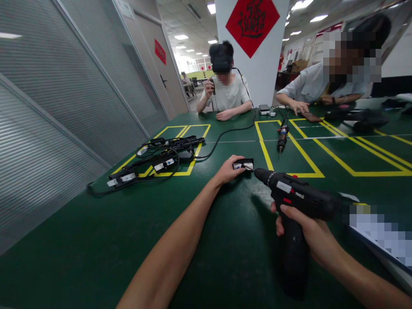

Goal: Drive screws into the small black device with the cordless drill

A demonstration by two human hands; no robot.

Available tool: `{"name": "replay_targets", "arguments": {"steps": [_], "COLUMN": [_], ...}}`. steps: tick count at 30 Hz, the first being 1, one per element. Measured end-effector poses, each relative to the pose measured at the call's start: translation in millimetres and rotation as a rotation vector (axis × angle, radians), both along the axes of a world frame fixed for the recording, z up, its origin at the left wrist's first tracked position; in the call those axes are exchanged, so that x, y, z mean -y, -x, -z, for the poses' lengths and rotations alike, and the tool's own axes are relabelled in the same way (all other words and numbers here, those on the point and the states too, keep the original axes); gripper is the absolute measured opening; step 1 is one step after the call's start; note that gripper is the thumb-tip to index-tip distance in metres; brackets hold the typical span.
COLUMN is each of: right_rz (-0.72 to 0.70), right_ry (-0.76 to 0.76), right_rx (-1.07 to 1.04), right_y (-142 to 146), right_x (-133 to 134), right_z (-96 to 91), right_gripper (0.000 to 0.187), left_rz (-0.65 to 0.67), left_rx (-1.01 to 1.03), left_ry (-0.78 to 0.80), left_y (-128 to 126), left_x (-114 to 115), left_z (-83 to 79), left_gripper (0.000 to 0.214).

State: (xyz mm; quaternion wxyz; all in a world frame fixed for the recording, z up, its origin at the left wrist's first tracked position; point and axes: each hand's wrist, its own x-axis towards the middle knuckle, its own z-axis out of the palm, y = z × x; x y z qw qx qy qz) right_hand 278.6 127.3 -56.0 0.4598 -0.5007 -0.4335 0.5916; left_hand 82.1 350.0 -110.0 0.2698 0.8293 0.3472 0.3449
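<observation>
My right hand point(299, 221) grips the handle of a black cordless drill point(302, 195), which points to the left. Its chuck point(262, 175) is close to a small black rectangular box-like part point(249, 162) with a white label on its near face. Whether the drill's tip touches that part, I cannot tell. My left hand point(228, 171) is closed around the left end of the part, holding it at the green table's surface. Some of its fingers are hidden behind the part.
Black adapters with cables point(167, 156) lie inside yellow tape outlines point(189, 173) on the left. An electric screwdriver point(282, 137) lies farther back on the table point(128, 240). Two people sit across it, one touching a phone point(312, 116). A blurred flat item point(383, 236) is at right.
</observation>
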Motion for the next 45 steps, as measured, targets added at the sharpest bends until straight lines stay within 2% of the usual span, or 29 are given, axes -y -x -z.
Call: {"name": "replay_targets", "arguments": {"steps": [14,22,29,37,45], "right_rz": [-0.004,-0.004,-0.012,-0.019,-0.003], "right_ry": [-0.017,-0.004,-0.035,0.019,-0.004], "right_rx": [0.067,0.113,0.131,0.102,0.076], "right_y": [-1.3,-3.4,-3.6,-5.6,-3.8], "right_x": [0.4,0.3,0.2,0.7,0.9], "right_z": [-5.1,-7.6,-7.6,-5.3,-6.0], "right_gripper": [0.022,0.023,0.022,0.026,0.023], "left_rz": [-0.001,0.016,0.017,0.014,0.013], "left_rx": [-0.009,0.014,0.005,-0.001,0.005], "left_ry": [0.011,-0.011,-0.006,-0.006,-0.001], "left_y": [-5.5,-6.3,-6.8,-6.0,-6.3], "left_x": [8.7,4.7,7.0,6.1,6.1], "left_z": [-5.8,-0.2,-2.0,-1.6,-1.8], "left_gripper": [0.045,0.046,0.045,0.046,0.046]}}
